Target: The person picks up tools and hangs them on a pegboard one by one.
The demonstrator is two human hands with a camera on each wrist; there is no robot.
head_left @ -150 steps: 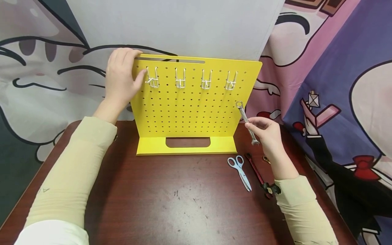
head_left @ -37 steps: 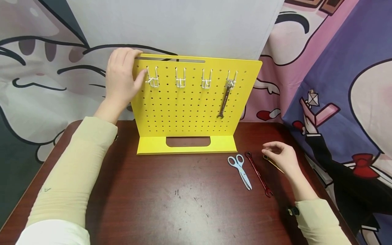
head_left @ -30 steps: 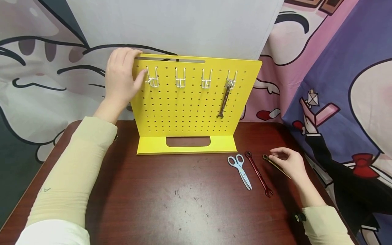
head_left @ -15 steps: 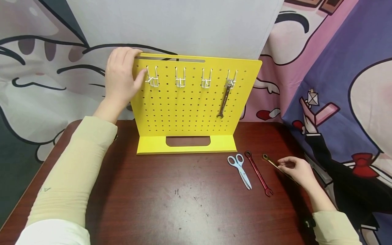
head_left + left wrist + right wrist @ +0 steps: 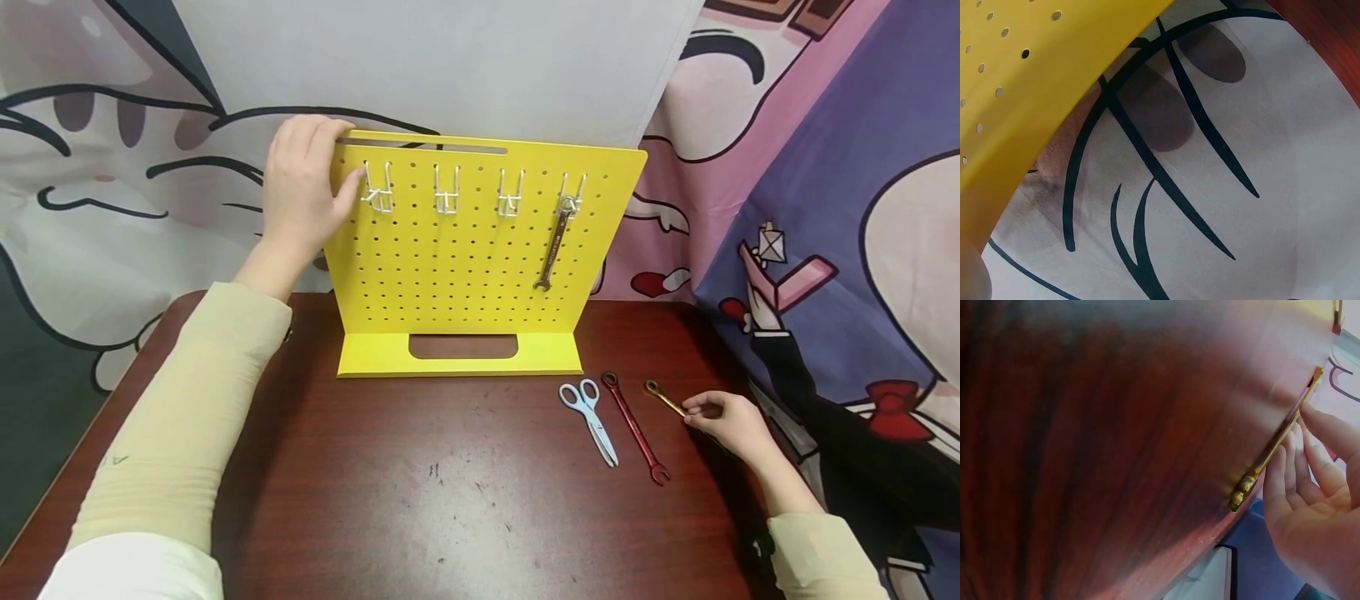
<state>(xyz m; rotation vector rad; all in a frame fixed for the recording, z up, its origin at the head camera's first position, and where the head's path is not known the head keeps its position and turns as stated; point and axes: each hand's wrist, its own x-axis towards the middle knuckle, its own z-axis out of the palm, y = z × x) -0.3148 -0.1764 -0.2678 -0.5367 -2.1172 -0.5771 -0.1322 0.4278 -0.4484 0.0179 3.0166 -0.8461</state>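
Note:
My left hand [image 5: 303, 179] grips the upper left corner of a yellow pegboard [image 5: 457, 271], thumb on its front face. In the left wrist view the board's edge [image 5: 1054, 106] crosses the upper left, with only a bit of a finger showing. At the right of the table, my right hand [image 5: 731, 423] pinches a gold combination wrench [image 5: 665, 398] at its shaft. The right wrist view shows thumb and fingertips around this wrench [image 5: 1282, 434], which lies close along the tabletop. A silver combination wrench [image 5: 553, 246] hangs by its ring end from the rightmost white hook [image 5: 572, 193].
Other white hooks [image 5: 446, 200] run along the board's top to the left, with nothing hanging on them. Light-blue scissors [image 5: 588, 417] and a red combination wrench [image 5: 636, 429] lie on the brown table [image 5: 375, 483], left of the gold wrench. Printed cloth [image 5: 810, 183] surrounds the table's back and right.
The silver wrench, held in my right hand five seconds ago, now hangs on the rightmost hook. That hand has moved down to the gold wrench and pinches it. My left hand stays put.

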